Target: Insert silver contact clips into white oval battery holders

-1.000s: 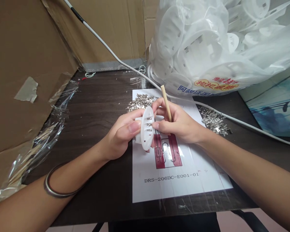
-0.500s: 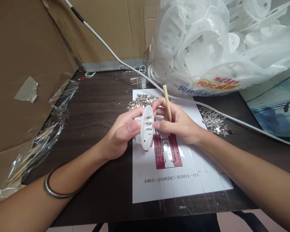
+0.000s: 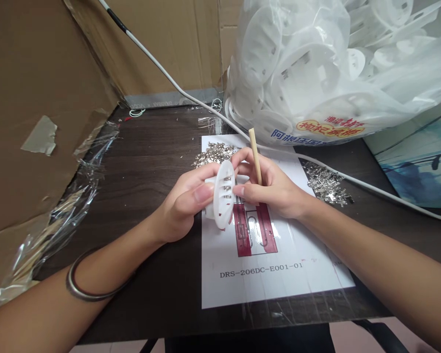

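My left hand (image 3: 185,203) grips a round white plastic part (image 3: 223,211) by its left side, thumb on the near face. The part is tilted nearly on edge, and several small metal pieces sit in its slots. At its right edge is my right hand (image 3: 266,184), closed around a wooden stick (image 3: 255,157) that points up. The right thumb and index fingertips are at the rim of the white part; whether they pinch a small piece is hidden. Below lies a printed sheet (image 3: 279,284) with a red diagram. Behind the hands is a pile of small metal pieces (image 3: 215,153).
A large clear bag (image 3: 304,88) of white parts stands at the back right. A white cable (image 3: 161,71) crosses over the table. More metal pieces (image 3: 326,184) lie right of the sheet. Cardboard (image 3: 39,98) walls the left, with plastic film (image 3: 69,215) along its edge.
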`<state>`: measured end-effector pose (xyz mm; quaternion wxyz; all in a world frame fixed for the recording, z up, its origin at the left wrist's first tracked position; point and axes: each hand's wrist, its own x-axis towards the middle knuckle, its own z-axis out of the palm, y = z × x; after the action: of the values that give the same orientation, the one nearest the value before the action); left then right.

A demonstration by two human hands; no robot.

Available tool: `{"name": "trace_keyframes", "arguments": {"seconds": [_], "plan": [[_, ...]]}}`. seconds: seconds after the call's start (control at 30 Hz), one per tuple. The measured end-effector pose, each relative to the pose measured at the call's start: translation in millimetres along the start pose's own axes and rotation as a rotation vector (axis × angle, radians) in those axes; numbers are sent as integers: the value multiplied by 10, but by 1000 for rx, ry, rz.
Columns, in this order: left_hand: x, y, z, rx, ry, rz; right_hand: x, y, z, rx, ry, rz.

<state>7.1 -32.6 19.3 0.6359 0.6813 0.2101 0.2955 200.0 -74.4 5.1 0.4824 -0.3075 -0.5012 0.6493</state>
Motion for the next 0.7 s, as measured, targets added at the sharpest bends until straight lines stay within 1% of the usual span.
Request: {"name": "trace_keyframes", "arguments": {"seconds": [0.1,0.23,0.4,0.57,0.7], "plan": [[5,-13,-7,-21,18,10,8,-1,-1,-23,17,18],[6,-20,-9,-32,25,12,7,-6,-5,-28,5,15],[10,-32,-2,-94,-14,18,5,5,-4,-45,8,9],[0,-59,1,-213,-74,-64,17,-27,2,-90,0,13],[-4,-56,-6,-230,-86,-71,28,-64,-4,-95,-11,27]]}}
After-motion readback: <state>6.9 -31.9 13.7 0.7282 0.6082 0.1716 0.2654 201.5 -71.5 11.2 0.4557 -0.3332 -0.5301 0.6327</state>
